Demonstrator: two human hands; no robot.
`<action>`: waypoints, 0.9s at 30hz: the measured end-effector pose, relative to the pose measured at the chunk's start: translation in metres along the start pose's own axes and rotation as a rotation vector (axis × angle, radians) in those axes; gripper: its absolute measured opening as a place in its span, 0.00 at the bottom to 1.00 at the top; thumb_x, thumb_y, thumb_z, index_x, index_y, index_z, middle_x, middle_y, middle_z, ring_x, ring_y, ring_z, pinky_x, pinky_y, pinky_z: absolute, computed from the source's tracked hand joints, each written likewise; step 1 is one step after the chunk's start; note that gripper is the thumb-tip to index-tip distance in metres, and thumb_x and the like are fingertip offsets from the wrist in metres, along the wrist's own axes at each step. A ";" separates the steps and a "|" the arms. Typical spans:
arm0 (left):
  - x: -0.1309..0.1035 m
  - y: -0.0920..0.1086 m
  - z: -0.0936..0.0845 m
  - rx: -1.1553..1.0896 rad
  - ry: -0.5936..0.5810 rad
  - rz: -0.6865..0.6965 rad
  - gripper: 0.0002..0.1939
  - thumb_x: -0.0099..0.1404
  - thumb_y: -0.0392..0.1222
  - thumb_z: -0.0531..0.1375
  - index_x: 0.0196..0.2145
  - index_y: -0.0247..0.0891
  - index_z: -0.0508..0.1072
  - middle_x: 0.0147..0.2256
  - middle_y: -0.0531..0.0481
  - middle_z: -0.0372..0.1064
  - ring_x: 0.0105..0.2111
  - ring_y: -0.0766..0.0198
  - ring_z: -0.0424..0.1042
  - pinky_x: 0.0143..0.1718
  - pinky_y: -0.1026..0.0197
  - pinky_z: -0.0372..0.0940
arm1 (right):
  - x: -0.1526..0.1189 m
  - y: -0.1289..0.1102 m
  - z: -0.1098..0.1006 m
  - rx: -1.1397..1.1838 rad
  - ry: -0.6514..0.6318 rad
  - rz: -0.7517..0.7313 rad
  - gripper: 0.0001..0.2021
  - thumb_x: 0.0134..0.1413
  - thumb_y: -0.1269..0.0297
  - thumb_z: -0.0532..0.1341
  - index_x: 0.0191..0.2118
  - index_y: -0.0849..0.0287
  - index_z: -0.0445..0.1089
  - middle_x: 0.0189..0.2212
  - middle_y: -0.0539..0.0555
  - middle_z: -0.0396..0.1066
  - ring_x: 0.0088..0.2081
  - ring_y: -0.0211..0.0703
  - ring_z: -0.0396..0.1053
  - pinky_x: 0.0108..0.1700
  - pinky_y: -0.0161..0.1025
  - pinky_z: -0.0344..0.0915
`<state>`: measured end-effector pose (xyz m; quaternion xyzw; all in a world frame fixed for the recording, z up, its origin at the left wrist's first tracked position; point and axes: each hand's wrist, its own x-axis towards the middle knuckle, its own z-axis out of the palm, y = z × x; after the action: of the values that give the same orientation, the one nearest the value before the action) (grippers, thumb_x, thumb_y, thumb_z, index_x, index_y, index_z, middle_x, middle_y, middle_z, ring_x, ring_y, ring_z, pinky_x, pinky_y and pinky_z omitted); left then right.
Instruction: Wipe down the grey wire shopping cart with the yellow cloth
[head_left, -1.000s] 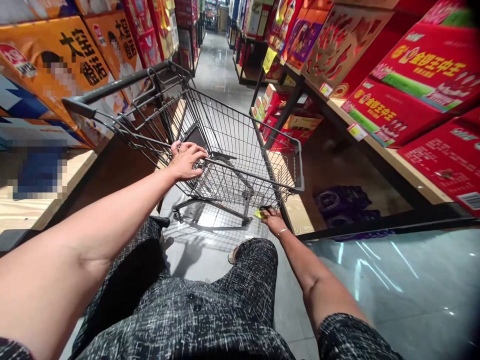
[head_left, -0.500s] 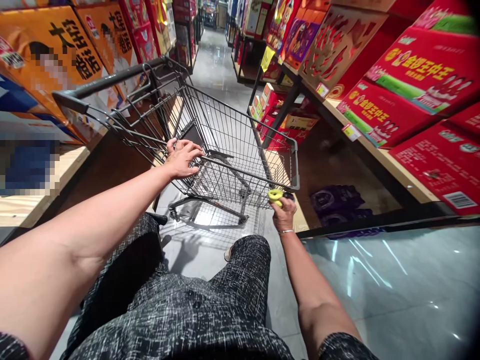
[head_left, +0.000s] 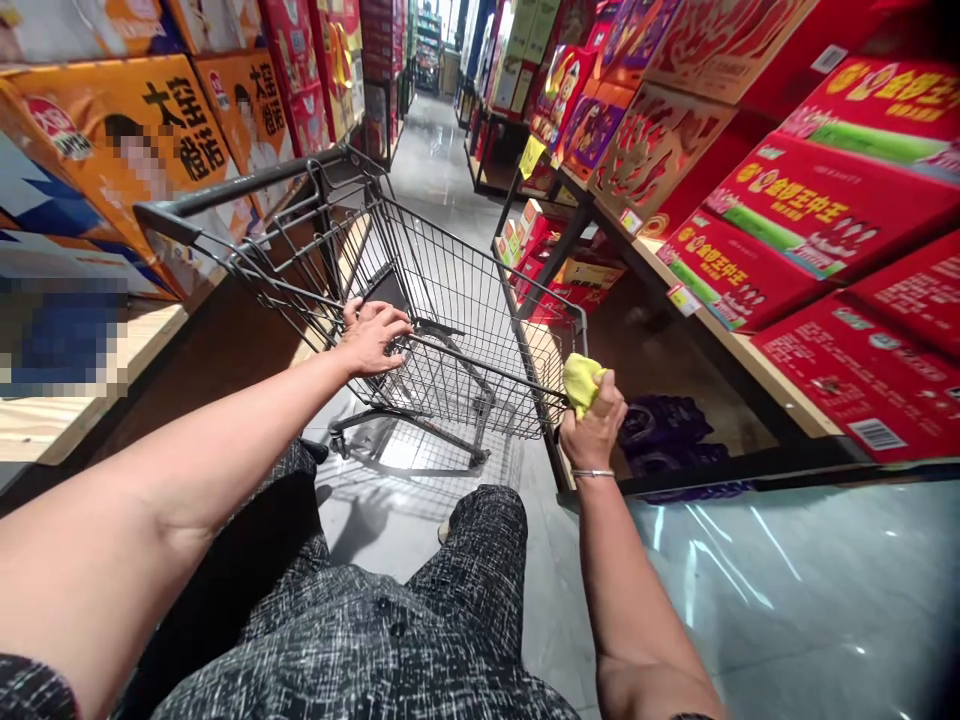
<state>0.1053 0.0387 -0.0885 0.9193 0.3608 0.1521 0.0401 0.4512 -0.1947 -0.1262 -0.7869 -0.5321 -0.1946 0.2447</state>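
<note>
A grey wire shopping cart [head_left: 457, 260] stands at an angle in front of me, with its handle bar at the upper left. My left hand [head_left: 373, 337] rests on the cart's near top rail, its fingers curled over the rail. Near the cart's front right corner, my right hand [head_left: 594, 420] is closed on a yellow cloth [head_left: 581, 383], which bulges out above the fingers. The cloth is beside the end of the cart's rail; whether it touches the metal I cannot tell.
Shelves flank the aisle floor [head_left: 424, 140]. Orange boxes [head_left: 97, 140] are stacked on the left shelf, red boxes [head_left: 795, 200] on the right shelf. Purple packages [head_left: 667, 425] lie low under the right shelf. A yellow tag [head_left: 531, 157] hangs at its corner.
My right hand has moved right and slightly down with the yellow cloth, off the cart's corner, and more of the cloth shows. My left hand stays on the rail as the view has shifted slightly.
</note>
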 end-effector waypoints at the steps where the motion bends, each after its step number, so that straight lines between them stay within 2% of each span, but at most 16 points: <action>1: 0.000 0.000 0.000 0.001 0.003 -0.001 0.21 0.56 0.50 0.61 0.48 0.48 0.72 0.56 0.50 0.66 0.62 0.46 0.53 0.64 0.34 0.33 | 0.008 -0.006 0.001 -0.019 -0.049 0.022 0.38 0.51 0.71 0.55 0.70 0.59 0.50 0.58 0.66 0.60 0.55 0.60 0.57 0.53 0.54 0.57; 4: 0.002 0.001 0.001 0.002 0.005 -0.003 0.21 0.57 0.51 0.62 0.48 0.49 0.73 0.56 0.49 0.66 0.63 0.46 0.53 0.64 0.33 0.33 | 0.027 -0.033 0.012 -0.050 -0.199 -0.041 0.32 0.49 0.73 0.56 0.63 0.57 0.60 0.53 0.63 0.67 0.51 0.57 0.59 0.49 0.50 0.55; 6: 0.005 0.000 0.001 0.009 -0.008 -0.007 0.21 0.57 0.51 0.62 0.48 0.49 0.73 0.57 0.49 0.65 0.63 0.45 0.52 0.65 0.33 0.32 | 0.036 -0.058 0.021 -0.026 -0.224 -0.125 0.28 0.49 0.73 0.57 0.59 0.56 0.65 0.51 0.60 0.70 0.49 0.55 0.60 0.47 0.47 0.54; 9: 0.010 -0.002 -0.002 0.023 -0.032 -0.015 0.21 0.57 0.52 0.63 0.48 0.48 0.74 0.56 0.47 0.64 0.63 0.44 0.52 0.65 0.34 0.32 | 0.048 -0.096 0.028 0.035 -0.236 -0.236 0.28 0.50 0.73 0.57 0.58 0.55 0.65 0.51 0.58 0.71 0.48 0.53 0.62 0.46 0.45 0.53; 12: 0.016 -0.008 -0.004 0.029 -0.049 -0.003 0.21 0.57 0.52 0.63 0.48 0.48 0.74 0.56 0.47 0.63 0.63 0.45 0.52 0.66 0.34 0.31 | 0.059 -0.112 0.030 0.049 -0.298 -0.312 0.28 0.52 0.72 0.58 0.60 0.54 0.64 0.52 0.58 0.71 0.48 0.51 0.63 0.45 0.44 0.54; 14: 0.021 -0.014 -0.005 0.022 -0.061 0.009 0.21 0.57 0.52 0.63 0.49 0.49 0.74 0.57 0.48 0.63 0.63 0.46 0.52 0.66 0.34 0.31 | 0.065 -0.104 0.028 0.042 -0.354 -0.340 0.26 0.55 0.70 0.58 0.61 0.54 0.63 0.51 0.58 0.71 0.48 0.50 0.64 0.44 0.43 0.55; 18: 0.036 -0.028 -0.008 0.027 -0.098 0.015 0.21 0.58 0.52 0.63 0.49 0.49 0.74 0.58 0.49 0.63 0.64 0.47 0.53 0.67 0.34 0.30 | 0.065 -0.055 0.017 -0.033 -0.477 -0.283 0.21 0.59 0.66 0.57 0.58 0.52 0.65 0.50 0.57 0.71 0.48 0.50 0.65 0.41 0.42 0.55; 21: 0.046 -0.034 -0.008 0.080 -0.136 -0.044 0.22 0.58 0.50 0.64 0.51 0.47 0.74 0.63 0.47 0.59 0.68 0.42 0.45 0.68 0.34 0.27 | 0.055 -0.026 0.008 -0.113 -0.525 -0.199 0.20 0.61 0.61 0.57 0.59 0.51 0.65 0.52 0.57 0.70 0.48 0.52 0.65 0.39 0.42 0.54; 24: 0.052 -0.031 -0.003 0.125 -0.138 -0.174 0.33 0.56 0.46 0.67 0.59 0.46 0.69 0.70 0.43 0.44 0.71 0.36 0.31 0.67 0.31 0.25 | 0.043 -0.030 0.006 -0.176 -0.479 -0.152 0.21 0.61 0.63 0.57 0.60 0.52 0.63 0.53 0.59 0.69 0.49 0.52 0.64 0.40 0.42 0.54; 27: 0.051 -0.015 0.004 0.133 -0.158 -0.246 0.46 0.54 0.46 0.68 0.68 0.43 0.58 0.73 0.39 0.33 0.71 0.34 0.25 0.66 0.29 0.23 | 0.036 -0.053 0.011 -0.215 -0.417 -0.105 0.21 0.61 0.67 0.56 0.59 0.53 0.63 0.52 0.59 0.68 0.47 0.52 0.63 0.40 0.43 0.54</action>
<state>0.1322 0.0841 -0.0821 0.8778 0.4759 0.0491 0.0258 0.4148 -0.1445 -0.1050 -0.8029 -0.5873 -0.0958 0.0340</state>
